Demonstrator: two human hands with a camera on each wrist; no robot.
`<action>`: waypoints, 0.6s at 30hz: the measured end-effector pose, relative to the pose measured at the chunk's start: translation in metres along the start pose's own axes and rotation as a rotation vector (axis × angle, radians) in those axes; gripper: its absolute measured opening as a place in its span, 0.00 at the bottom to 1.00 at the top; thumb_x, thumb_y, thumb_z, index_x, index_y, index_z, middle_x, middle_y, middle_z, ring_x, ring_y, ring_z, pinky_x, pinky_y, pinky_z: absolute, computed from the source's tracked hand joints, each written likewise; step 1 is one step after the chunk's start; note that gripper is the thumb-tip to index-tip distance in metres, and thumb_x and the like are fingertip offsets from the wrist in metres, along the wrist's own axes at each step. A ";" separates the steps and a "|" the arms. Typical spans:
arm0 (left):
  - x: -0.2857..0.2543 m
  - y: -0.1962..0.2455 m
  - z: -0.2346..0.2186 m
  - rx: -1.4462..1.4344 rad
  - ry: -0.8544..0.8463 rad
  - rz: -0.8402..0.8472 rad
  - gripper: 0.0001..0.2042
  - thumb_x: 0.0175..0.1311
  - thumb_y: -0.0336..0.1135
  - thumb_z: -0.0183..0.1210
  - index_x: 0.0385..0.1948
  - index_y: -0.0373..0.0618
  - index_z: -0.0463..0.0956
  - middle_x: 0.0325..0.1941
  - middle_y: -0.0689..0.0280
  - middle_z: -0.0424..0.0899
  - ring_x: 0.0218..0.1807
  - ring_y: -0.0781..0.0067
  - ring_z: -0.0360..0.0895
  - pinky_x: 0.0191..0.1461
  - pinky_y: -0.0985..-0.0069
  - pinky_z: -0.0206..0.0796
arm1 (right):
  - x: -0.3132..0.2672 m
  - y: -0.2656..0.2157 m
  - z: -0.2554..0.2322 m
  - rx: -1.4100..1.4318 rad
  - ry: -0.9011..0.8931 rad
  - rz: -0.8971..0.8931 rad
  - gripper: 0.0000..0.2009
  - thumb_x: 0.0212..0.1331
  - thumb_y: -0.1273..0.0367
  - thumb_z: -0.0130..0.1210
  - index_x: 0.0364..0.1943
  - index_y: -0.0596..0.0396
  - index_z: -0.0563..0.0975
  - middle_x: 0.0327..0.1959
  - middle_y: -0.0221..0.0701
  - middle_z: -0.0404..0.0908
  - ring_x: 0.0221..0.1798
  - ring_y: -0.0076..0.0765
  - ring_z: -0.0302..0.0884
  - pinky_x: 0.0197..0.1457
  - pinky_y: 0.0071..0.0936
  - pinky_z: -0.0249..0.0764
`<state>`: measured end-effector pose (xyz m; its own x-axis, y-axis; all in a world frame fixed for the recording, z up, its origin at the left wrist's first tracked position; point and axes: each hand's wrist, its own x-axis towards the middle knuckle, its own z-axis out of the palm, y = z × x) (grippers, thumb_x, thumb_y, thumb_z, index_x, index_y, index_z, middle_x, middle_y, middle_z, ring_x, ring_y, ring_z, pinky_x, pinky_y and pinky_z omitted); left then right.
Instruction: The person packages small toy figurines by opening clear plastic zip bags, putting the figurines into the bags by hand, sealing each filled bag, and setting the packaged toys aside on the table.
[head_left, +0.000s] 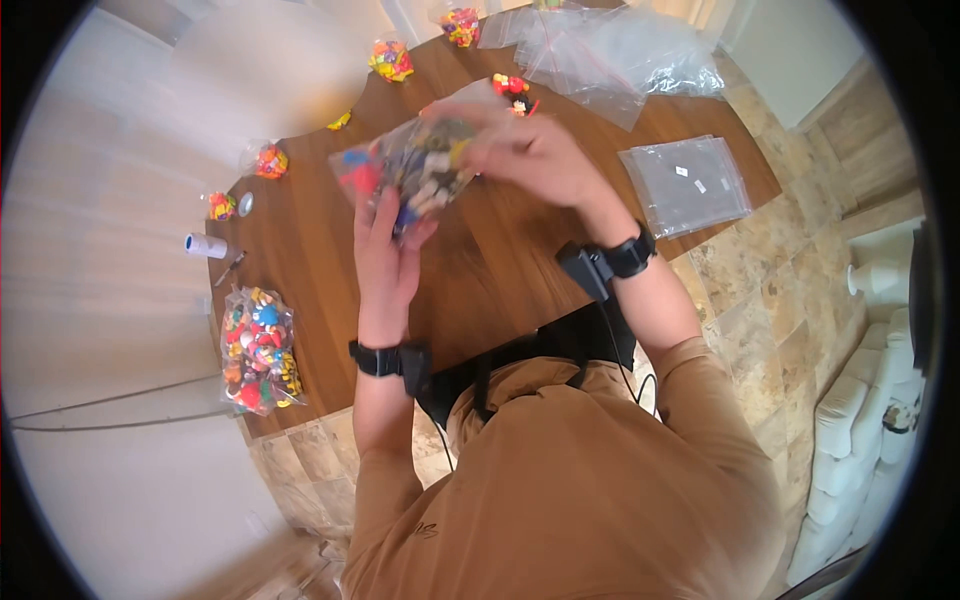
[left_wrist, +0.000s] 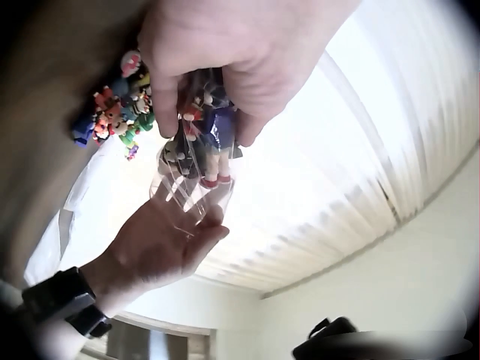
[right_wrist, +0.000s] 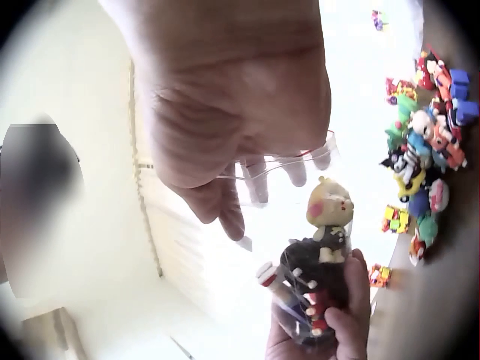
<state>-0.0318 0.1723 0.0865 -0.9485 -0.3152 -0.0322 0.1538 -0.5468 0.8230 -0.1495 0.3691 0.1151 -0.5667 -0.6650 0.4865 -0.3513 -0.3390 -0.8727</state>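
My left hand (head_left: 380, 240) grips a clear plastic bag (head_left: 412, 168) of small toy figures above the wooden table. In the left wrist view, its fingers and thumb close around the bag, with a figure in blue (left_wrist: 219, 127) showing through the plastic. At the bag's mouth is my right hand (head_left: 535, 158), blurred in the head view. The right wrist view shows its fingers (right_wrist: 234, 214) extended by the red-lined rim, pinching nothing visible. Just below them stands a cream-headed figure (right_wrist: 330, 214) with pink cheeks, above dark-haired figures in the bag.
A filled bag of figures (head_left: 262, 350) lies at the table's left edge. Loose figures (right_wrist: 427, 142) are piled on the table. Flat clear bags (head_left: 690, 185) lie at right, with crumpled plastic (head_left: 610, 60) behind. Small colourful bundles (head_left: 391, 60) and a white cylinder (head_left: 205, 245) line the far edge.
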 end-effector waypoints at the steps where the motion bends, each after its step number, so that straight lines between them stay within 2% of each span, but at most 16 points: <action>1: 0.016 0.005 0.015 0.144 -0.023 0.027 0.16 0.74 0.41 0.53 0.59 0.47 0.69 0.48 0.66 0.82 0.43 0.77 0.81 0.39 0.78 0.79 | 0.004 0.013 -0.015 0.075 0.087 -0.051 0.09 0.64 0.71 0.56 0.39 0.62 0.85 0.64 0.39 0.74 0.60 0.32 0.75 0.58 0.26 0.72; 2: 0.031 0.006 0.031 0.152 -0.036 0.036 0.16 0.74 0.41 0.53 0.59 0.47 0.69 0.48 0.66 0.82 0.43 0.77 0.81 0.39 0.78 0.79 | 0.005 0.026 -0.029 0.213 0.159 -0.042 0.10 0.64 0.71 0.56 0.40 0.64 0.84 0.63 0.38 0.75 0.58 0.33 0.76 0.57 0.27 0.73; 3: 0.046 0.005 0.047 0.291 -0.041 0.116 0.16 0.74 0.40 0.54 0.58 0.46 0.70 0.47 0.67 0.82 0.42 0.78 0.82 0.37 0.79 0.79 | 0.008 0.033 -0.040 0.352 0.230 -0.032 0.10 0.64 0.71 0.56 0.42 0.65 0.83 0.61 0.37 0.76 0.57 0.33 0.77 0.56 0.27 0.74; 4: 0.061 0.004 0.059 0.429 -0.044 0.194 0.16 0.73 0.39 0.54 0.58 0.45 0.70 0.46 0.68 0.83 0.41 0.79 0.82 0.35 0.80 0.79 | 0.009 0.040 -0.050 0.348 0.236 -0.046 0.10 0.64 0.71 0.56 0.42 0.65 0.83 0.61 0.37 0.76 0.57 0.33 0.77 0.56 0.27 0.74; 6: 0.094 -0.001 0.071 0.486 -0.108 0.197 0.13 0.72 0.37 0.55 0.54 0.44 0.73 0.43 0.69 0.83 0.39 0.80 0.82 0.34 0.80 0.80 | 0.012 0.048 -0.065 0.654 0.429 0.142 0.13 0.65 0.71 0.55 0.49 0.64 0.81 0.55 0.35 0.81 0.53 0.32 0.79 0.56 0.28 0.74; 7: 0.106 -0.006 0.074 0.541 -0.157 0.191 0.11 0.71 0.35 0.56 0.50 0.43 0.76 0.41 0.70 0.82 0.37 0.81 0.81 0.33 0.80 0.80 | 0.012 0.064 -0.070 0.657 0.439 0.132 0.13 0.65 0.71 0.55 0.49 0.64 0.81 0.55 0.35 0.81 0.53 0.32 0.79 0.56 0.28 0.74; 8: 0.116 -0.014 0.077 0.570 -0.114 0.197 0.11 0.71 0.38 0.57 0.42 0.39 0.79 0.33 0.69 0.83 0.31 0.81 0.80 0.33 0.79 0.75 | 0.012 0.084 -0.075 0.658 0.485 0.168 0.14 0.66 0.70 0.55 0.51 0.63 0.79 0.52 0.34 0.82 0.52 0.31 0.80 0.56 0.29 0.74; 9: 0.130 -0.021 0.071 0.576 -0.127 0.200 0.11 0.71 0.38 0.57 0.42 0.39 0.79 0.33 0.69 0.83 0.31 0.81 0.80 0.33 0.79 0.75 | 0.012 0.092 -0.080 0.657 0.528 0.204 0.15 0.67 0.70 0.54 0.54 0.62 0.78 0.50 0.33 0.83 0.51 0.30 0.80 0.56 0.29 0.75; 10: 0.146 -0.028 0.061 0.783 -0.141 0.276 0.13 0.70 0.41 0.58 0.40 0.37 0.80 0.29 0.68 0.82 0.30 0.80 0.79 0.33 0.77 0.73 | 0.010 0.086 -0.076 0.667 0.541 0.242 0.13 0.67 0.68 0.55 0.49 0.62 0.79 0.46 0.32 0.84 0.48 0.28 0.80 0.53 0.29 0.75; 11: 0.156 -0.031 0.058 0.989 -0.153 0.355 0.15 0.69 0.43 0.58 0.37 0.36 0.80 0.25 0.66 0.81 0.28 0.79 0.79 0.33 0.75 0.70 | 0.012 0.091 -0.078 0.669 0.548 0.231 0.13 0.67 0.68 0.55 0.49 0.62 0.79 0.46 0.32 0.84 0.48 0.28 0.80 0.53 0.29 0.75; 12: 0.153 -0.028 0.066 1.081 -0.137 0.377 0.19 0.68 0.47 0.58 0.34 0.35 0.80 0.22 0.60 0.79 0.27 0.71 0.79 0.35 0.70 0.67 | 0.012 0.104 -0.081 0.754 0.602 0.259 0.11 0.67 0.67 0.55 0.47 0.60 0.79 0.43 0.30 0.83 0.46 0.27 0.80 0.50 0.28 0.75; 13: 0.151 -0.024 0.073 1.086 -0.145 0.373 0.19 0.68 0.47 0.58 0.34 0.35 0.80 0.22 0.60 0.79 0.27 0.71 0.79 0.35 0.70 0.67 | 0.011 0.117 -0.082 0.841 0.656 0.291 0.10 0.67 0.66 0.55 0.44 0.59 0.79 0.40 0.29 0.83 0.43 0.27 0.80 0.47 0.28 0.75; 14: 0.150 -0.021 0.078 1.180 -0.177 0.438 0.20 0.69 0.49 0.56 0.35 0.36 0.80 0.24 0.58 0.80 0.29 0.64 0.80 0.36 0.68 0.68 | 0.014 0.123 -0.081 0.839 0.639 0.301 0.09 0.68 0.65 0.55 0.40 0.56 0.78 0.35 0.27 0.81 0.39 0.26 0.78 0.44 0.27 0.73; 15: 0.150 -0.018 0.081 1.271 -0.208 0.506 0.20 0.69 0.50 0.55 0.35 0.38 0.81 0.25 0.55 0.81 0.30 0.58 0.80 0.38 0.65 0.69 | 0.013 0.128 -0.081 0.844 0.645 0.299 0.09 0.68 0.65 0.55 0.40 0.56 0.78 0.35 0.27 0.81 0.39 0.26 0.78 0.44 0.27 0.73; 16: 0.151 -0.018 0.080 1.276 -0.212 0.501 0.20 0.69 0.50 0.55 0.35 0.38 0.81 0.25 0.55 0.81 0.30 0.58 0.80 0.38 0.65 0.69 | 0.011 0.133 -0.078 0.803 0.682 0.346 0.08 0.68 0.65 0.54 0.41 0.55 0.79 0.35 0.27 0.81 0.39 0.26 0.78 0.44 0.27 0.73; 18: 0.158 -0.014 0.080 1.440 -0.241 0.515 0.23 0.70 0.54 0.51 0.37 0.39 0.81 0.28 0.51 0.82 0.34 0.48 0.80 0.40 0.61 0.69 | 0.009 0.134 -0.072 0.764 0.713 0.389 0.08 0.68 0.65 0.54 0.41 0.55 0.79 0.35 0.27 0.81 0.39 0.25 0.77 0.44 0.26 0.73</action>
<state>-0.2063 0.1926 0.1150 -0.9209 -0.0224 0.3892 0.2135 0.8064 0.5516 -0.2547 0.3658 0.0057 -0.9228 -0.3636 -0.1274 0.3550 -0.6742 -0.6476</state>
